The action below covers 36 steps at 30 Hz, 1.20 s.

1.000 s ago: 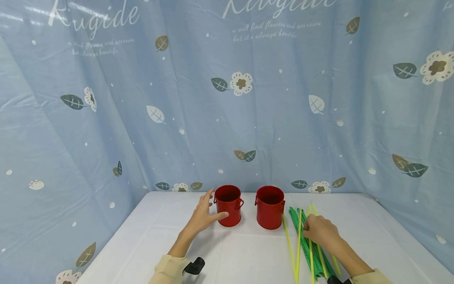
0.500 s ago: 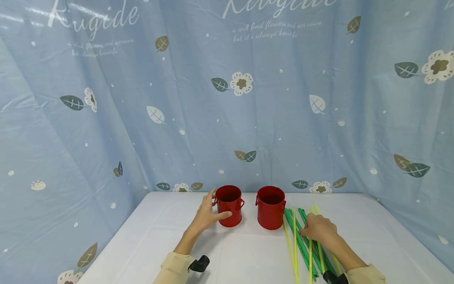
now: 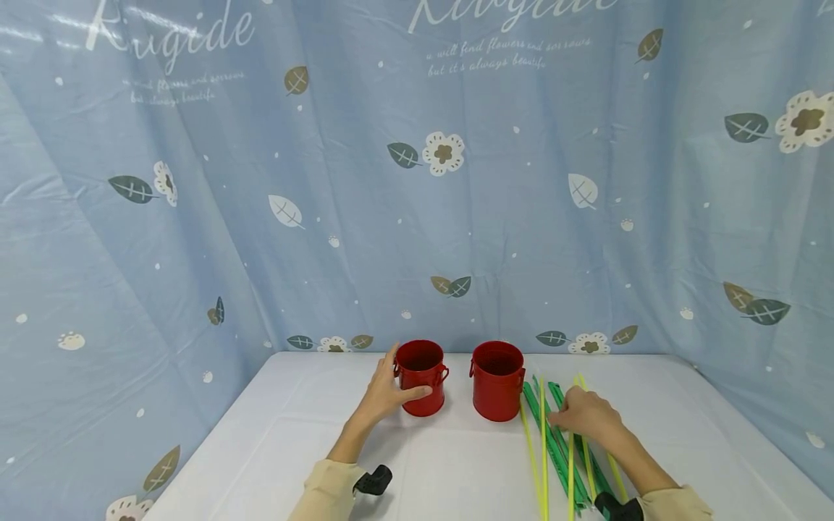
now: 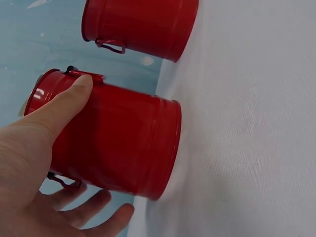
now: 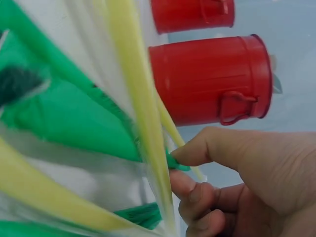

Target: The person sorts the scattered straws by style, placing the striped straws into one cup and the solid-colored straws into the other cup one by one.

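Two red metal buckets stand upright side by side, the left bucket (image 3: 420,383) and the right bucket (image 3: 496,383). My left hand (image 3: 383,391) curves loosely around the left bucket, thumb across its front near a side handle and fingers spread along its far side. Whether they press on it cannot be told. To the right, my right hand (image 3: 588,416) is over a loose group of long green strips (image 3: 560,459) and thin yellow sticks (image 3: 544,452). In the right wrist view its thumb and forefinger pinch the end of a green strip (image 5: 94,123); the other fingers are curled.
A white-covered table (image 3: 449,470) carries everything. Behind it hangs a pale blue curtain (image 3: 365,239) with leaf and flower prints. The right bucket stands close to the left ends of the strips and sticks.
My left hand has moved slightly right, its thumb further across the left bucket. Under my right hand the green strips have spread apart, and some yellow sticks have shifted. Both buckets stay put.
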Each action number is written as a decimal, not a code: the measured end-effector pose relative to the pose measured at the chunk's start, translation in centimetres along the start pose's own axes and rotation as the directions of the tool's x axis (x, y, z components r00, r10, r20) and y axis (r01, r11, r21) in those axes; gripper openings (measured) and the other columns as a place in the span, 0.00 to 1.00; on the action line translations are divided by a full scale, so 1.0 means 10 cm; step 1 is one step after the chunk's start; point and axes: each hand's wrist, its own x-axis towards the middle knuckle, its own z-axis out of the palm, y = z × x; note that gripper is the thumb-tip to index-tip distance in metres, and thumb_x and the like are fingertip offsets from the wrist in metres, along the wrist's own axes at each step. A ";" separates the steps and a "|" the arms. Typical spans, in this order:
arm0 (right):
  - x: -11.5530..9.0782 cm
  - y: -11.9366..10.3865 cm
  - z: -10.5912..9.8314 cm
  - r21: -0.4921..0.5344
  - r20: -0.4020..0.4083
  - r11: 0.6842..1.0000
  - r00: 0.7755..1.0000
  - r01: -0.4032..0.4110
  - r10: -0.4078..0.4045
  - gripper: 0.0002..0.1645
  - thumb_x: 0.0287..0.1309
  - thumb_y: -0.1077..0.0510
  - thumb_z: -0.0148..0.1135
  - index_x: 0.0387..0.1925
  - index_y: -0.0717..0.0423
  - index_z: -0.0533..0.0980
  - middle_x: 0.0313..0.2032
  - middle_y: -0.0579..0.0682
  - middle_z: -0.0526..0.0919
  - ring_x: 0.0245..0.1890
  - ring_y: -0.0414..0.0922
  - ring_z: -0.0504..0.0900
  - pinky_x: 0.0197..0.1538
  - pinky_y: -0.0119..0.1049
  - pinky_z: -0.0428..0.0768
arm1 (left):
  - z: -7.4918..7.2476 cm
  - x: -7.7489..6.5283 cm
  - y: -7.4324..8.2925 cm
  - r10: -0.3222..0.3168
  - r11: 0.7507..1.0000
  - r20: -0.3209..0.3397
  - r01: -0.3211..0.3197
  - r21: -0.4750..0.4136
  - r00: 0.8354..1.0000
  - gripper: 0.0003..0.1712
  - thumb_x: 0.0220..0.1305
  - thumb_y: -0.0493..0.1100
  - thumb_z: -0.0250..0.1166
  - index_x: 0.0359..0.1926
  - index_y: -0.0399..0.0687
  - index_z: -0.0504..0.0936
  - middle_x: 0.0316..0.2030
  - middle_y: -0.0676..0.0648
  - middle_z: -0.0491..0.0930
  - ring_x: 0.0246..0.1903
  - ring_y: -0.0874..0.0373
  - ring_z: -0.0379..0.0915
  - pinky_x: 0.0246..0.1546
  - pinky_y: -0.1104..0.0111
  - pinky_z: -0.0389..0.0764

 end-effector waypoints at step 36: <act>0.16 0.10 -0.22 0.257 -0.110 0.966 0.994 0.033 -0.004 0.20 0.64 0.54 0.55 0.44 0.70 0.77 0.14 0.48 0.81 0.17 0.47 0.82 0.20 0.36 0.77 | 0.02 0.04 -0.02 0.015 0.999 0.011 -0.015 -0.040 1.000 0.63 0.48 0.57 0.77 0.77 0.47 0.49 0.67 0.39 0.64 0.66 0.42 0.64 0.60 0.45 0.75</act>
